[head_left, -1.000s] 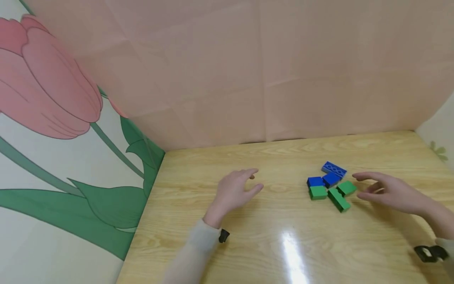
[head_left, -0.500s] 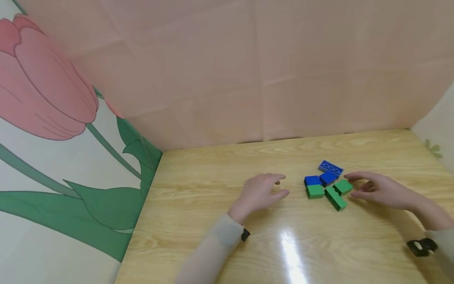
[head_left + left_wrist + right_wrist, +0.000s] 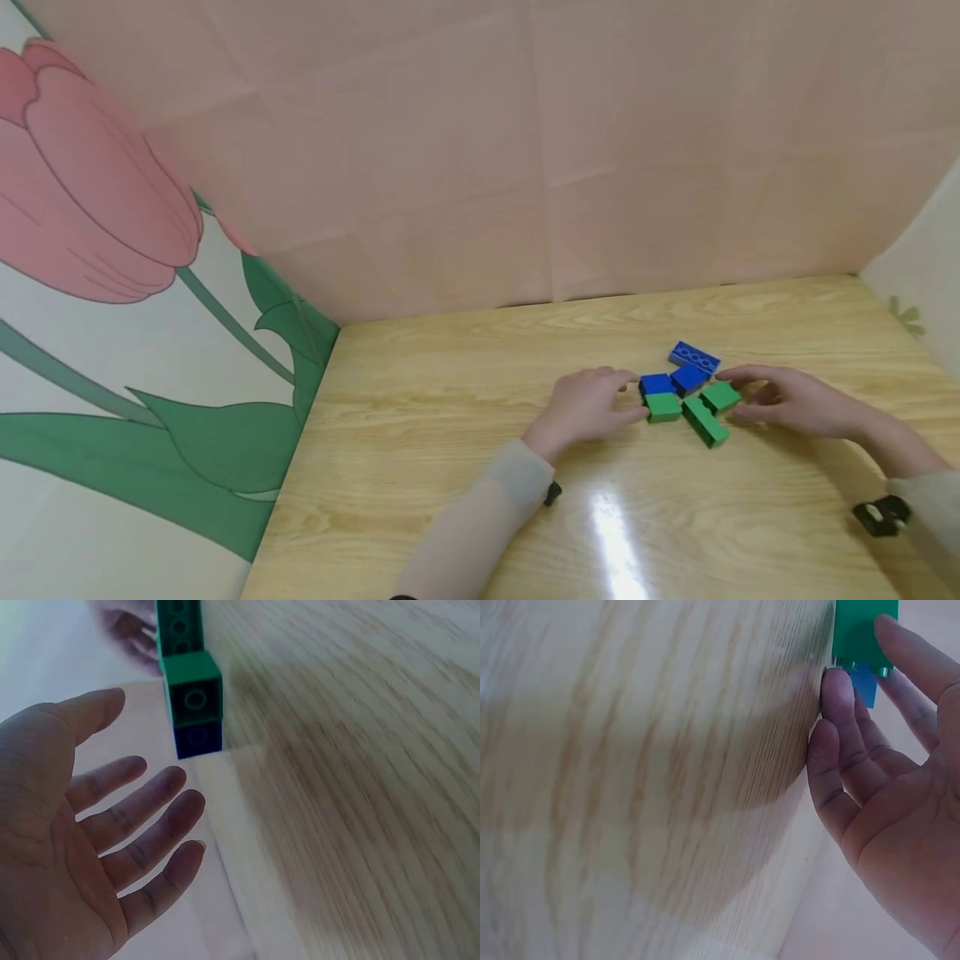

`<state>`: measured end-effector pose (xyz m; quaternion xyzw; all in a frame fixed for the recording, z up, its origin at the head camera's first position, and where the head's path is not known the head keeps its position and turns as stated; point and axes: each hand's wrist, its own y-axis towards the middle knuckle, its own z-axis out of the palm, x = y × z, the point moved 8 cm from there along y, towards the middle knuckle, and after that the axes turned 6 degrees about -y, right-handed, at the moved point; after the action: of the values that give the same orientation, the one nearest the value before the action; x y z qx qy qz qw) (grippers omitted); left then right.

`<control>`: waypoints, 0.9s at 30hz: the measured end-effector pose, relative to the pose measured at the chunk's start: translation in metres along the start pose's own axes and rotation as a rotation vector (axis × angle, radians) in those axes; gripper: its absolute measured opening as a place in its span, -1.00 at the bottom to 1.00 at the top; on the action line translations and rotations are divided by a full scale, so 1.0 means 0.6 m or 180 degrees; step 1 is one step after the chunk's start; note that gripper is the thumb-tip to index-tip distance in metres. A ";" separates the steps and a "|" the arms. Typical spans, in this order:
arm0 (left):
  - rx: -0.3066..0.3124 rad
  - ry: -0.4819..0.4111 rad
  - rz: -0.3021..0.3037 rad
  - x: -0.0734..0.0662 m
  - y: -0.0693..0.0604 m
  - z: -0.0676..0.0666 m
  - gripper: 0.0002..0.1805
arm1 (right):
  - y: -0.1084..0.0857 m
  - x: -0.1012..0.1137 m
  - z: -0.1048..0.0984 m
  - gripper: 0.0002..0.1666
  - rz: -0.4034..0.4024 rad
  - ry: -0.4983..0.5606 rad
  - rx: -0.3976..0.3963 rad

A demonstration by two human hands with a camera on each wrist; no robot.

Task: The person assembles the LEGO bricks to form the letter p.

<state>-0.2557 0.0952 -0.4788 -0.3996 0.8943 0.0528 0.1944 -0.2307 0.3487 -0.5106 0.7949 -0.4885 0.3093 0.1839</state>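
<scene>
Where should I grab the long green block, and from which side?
I'd pinch the near half of the long green block across its narrow width, coming down from above on the near side. It lies at a slant: its far end sits close between the left green block and the right green block, while its near end juts out with both long sides exposed.

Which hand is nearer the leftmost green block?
Left. The left hand is just left of the leftmost green block; the right hand is farther right, at another green block.
</scene>
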 end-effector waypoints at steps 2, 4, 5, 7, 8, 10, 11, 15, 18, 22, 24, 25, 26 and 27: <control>0.0022 0.0051 -0.0019 -0.007 0.004 0.002 -0.34 | 0.002 -0.002 0.000 -0.34 0.0026 -0.0003 0.0021; 0.0042 0.0138 -0.0020 -0.016 0.006 0.004 -0.33 | 0.004 -0.001 0.001 -0.34 0.0030 0.0013 0.0043; 0.0051 0.0203 -0.0019 -0.021 0.008 0.005 -0.34 | 0.004 -0.001 0.001 -0.35 0.0030 0.0017 0.0052; 0.0079 0.0360 -0.0004 -0.030 0.011 0.009 -0.35 | 0.005 0.000 0.001 -0.36 0.0018 0.0022 0.0051; 0.0096 0.0450 0.0008 -0.035 0.013 0.012 -0.36 | 0.006 0.000 0.001 -0.37 0.0006 0.0033 0.0036; 0.0128 0.0615 0.0030 -0.043 0.017 0.016 -0.37 | 0.006 0.000 0.002 -0.38 -0.0025 0.0046 0.0011; 0.0153 0.0703 0.0031 -0.046 0.019 0.019 -0.37 | 0.007 -0.001 0.003 -0.38 -0.0045 0.0050 -0.0001; 0.0269 0.0958 0.0029 -0.051 0.023 0.033 -0.37 | 0.007 -0.003 0.004 -0.39 -0.0091 0.0080 -0.0010; 0.0364 0.1036 0.0016 -0.052 0.024 0.044 -0.36 | 0.007 -0.004 0.005 -0.39 -0.0105 0.0092 -0.0011; 0.0426 0.1020 -0.0001 -0.054 0.026 0.053 -0.35 | 0.007 -0.002 0.005 -0.40 -0.0102 0.0092 -0.0033; 0.0425 0.0994 0.0001 -0.055 0.027 0.055 -0.36 | 0.006 -0.002 0.006 -0.40 -0.0086 0.0071 -0.0040; 0.0422 0.0982 -0.0001 -0.055 0.028 0.056 -0.36 | 0.006 -0.002 0.007 -0.40 -0.0079 0.0062 -0.0052; 0.0413 0.0972 0.0003 -0.056 0.029 0.057 -0.37 | 0.005 -0.003 0.007 -0.40 -0.0067 0.0054 -0.0063; 0.0408 0.0965 -0.0002 -0.055 0.029 0.058 -0.37 | 0.005 -0.004 0.008 -0.39 -0.0057 0.0055 -0.0071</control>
<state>-0.2378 0.1389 -0.4991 -0.3900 0.9148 -0.0653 0.0824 -0.2327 0.3459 -0.5156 0.7944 -0.4832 0.3091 0.1997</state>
